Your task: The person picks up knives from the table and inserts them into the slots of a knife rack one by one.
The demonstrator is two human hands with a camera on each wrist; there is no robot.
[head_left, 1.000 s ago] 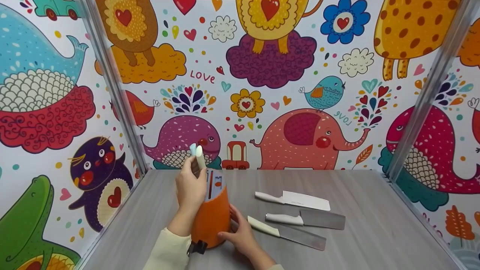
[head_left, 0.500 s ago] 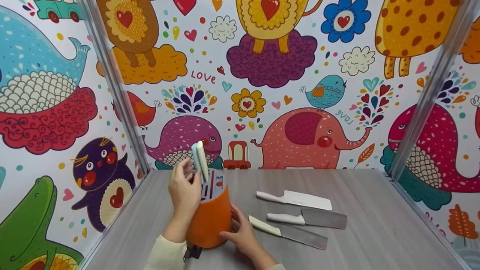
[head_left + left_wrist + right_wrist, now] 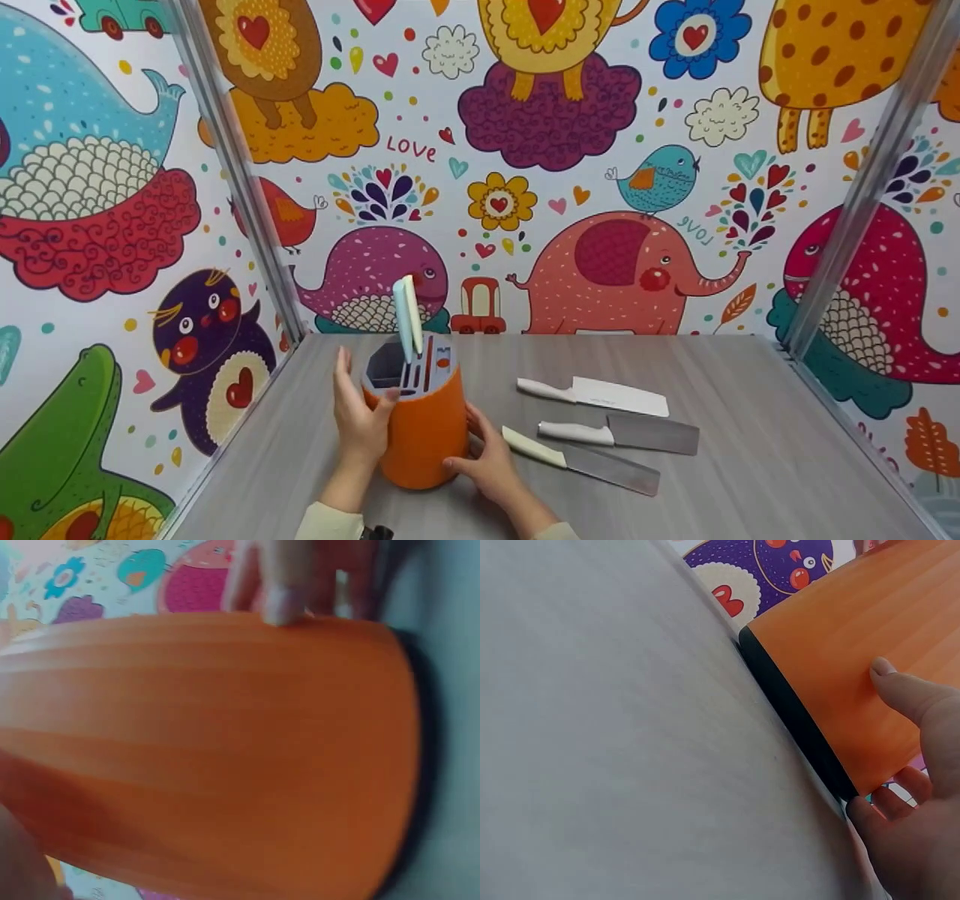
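You had the orange knife block (image 3: 424,442) upright on the tabletop (image 3: 735,420), well apart from the far edge and closer to the left edge than to the right. Its dark base (image 3: 801,718) sat against the surface.

Your right hand (image 3: 491,457) gripped the block low on its right side, thumb across the front wall and the other fingers curled round behind. Your left hand (image 3: 361,420) stood along the upper left side, fingers straight and spread apart, thumb at the rim; how firmly it pressed could not be told.

A blue-handled knife (image 3: 403,319) and a cream-handled knife (image 3: 412,307) stood together in the slots, handles up. Toward the right edge lay a white cleaver (image 3: 600,395), a white-handled knife (image 3: 616,436) and a long cream-handled knife (image 3: 577,460), all with handles pointing left.

In this inspector's judgement, the block was stiff, hollow and moderately light, top-heavy once loaded, and its smooth wall was liable to slip under dry fingers. You were best placed holding it low, with a palm on each side. The knives should be taken by the handles only; their blades appeared rigid and probably sharp.
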